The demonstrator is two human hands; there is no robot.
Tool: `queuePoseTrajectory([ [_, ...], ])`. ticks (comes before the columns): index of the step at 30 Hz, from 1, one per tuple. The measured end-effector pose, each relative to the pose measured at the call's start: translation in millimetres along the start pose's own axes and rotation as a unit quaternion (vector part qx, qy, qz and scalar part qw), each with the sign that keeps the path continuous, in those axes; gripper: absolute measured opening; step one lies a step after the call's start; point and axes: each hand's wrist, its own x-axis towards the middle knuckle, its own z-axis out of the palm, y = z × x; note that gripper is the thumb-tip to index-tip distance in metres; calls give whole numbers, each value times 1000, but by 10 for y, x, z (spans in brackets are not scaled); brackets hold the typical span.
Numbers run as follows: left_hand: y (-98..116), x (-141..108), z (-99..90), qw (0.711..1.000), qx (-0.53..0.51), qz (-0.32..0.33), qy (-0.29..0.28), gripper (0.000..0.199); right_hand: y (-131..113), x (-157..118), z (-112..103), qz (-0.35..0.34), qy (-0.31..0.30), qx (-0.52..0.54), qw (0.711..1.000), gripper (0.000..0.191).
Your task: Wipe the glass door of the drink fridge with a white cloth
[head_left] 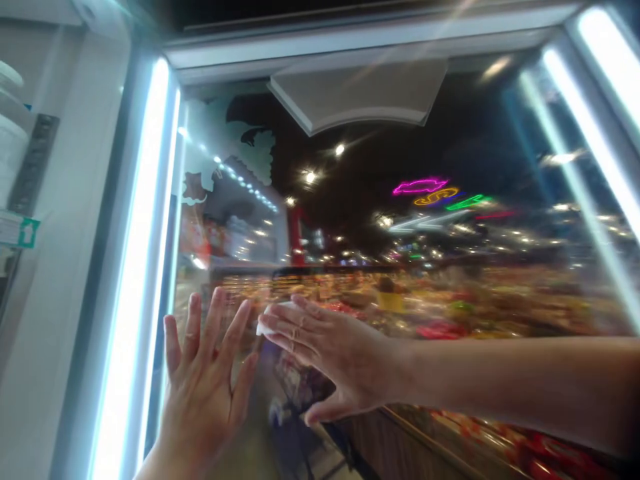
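My left hand (207,377) is open, with its fingers spread and its palm toward a large glass pane (345,200). Fingers stretched toward the left, my right hand (330,350) lies flat over a folded white cloth (265,323) and holds it at the glass. Only the cloth's edges show past the fingertips; the rest is hidden under the hand. The two hands are close together but apart, low in the middle of the view.
Bright light tubes (133,267) run up the left side of the frame, with more tubes (595,133) at the right. Far left stands a white panel (75,220) beside white containers (11,133). Through the glass, blurred shelves of goods and neon signs (435,195) show.
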Motion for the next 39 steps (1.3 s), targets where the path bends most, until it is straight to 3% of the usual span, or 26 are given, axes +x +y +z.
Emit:
queuePoseTrajectory([
  [2,-47,-15,-30,1000,7,-3,6,73,70,31,-6,-7,-8,-2,1000,109],
  [5,-64,-13,-46,1000,8,-3,5,73,288,119,-76,103,-4,-22,994,104],
  [7,-36,-7,-46,1000,-1,-5,6,73,223,59,-110,142,-18,-36,989,109],
  [8,-14,-8,-43,1000,-6,-9,7,72,110,-20,-113,122,-32,-44,991,110],
  [10,40,-19,-33,1000,-17,-12,11,72,-141,-220,-102,14,-82,-52,995,111],
  [12,97,-29,-10,1000,-23,-8,7,72,-207,-356,-101,-55,-104,-50,992,108],
  [14,160,-15,26,1000,-26,0,1,74,-7,-366,-141,13,-67,-49,996,106],
  [16,237,34,68,1000,-31,1,-5,75,262,-337,-204,134,-15,-50,990,107],
  [18,337,105,104,999,-41,-4,-4,74,340,-408,-250,180,-2,-38,983,115],
  [21,526,210,144,999,-48,4,-2,74,80,-752,-267,73,-68,10,995,107],
  [23,674,278,177,999,-48,25,-5,75,-11,-996,-295,56,-92,18,994,100],
  [28,1122,502,327,997,-57,46,-3,74,486,-1317,-524,194,-43,-32,980,111],
  [30,1325,596,393,997,-65,48,-2,74,560,-1476,-594,178,-37,-34,983,114],
  [34,1722,760,494,995,-72,71,-3,75,528,-1907,-679,71,-56,-31,995,110],
  [39,2168,985,579,994,-68,83,0,73,839,-2326,-830,164,-28,-31,986,114],
])
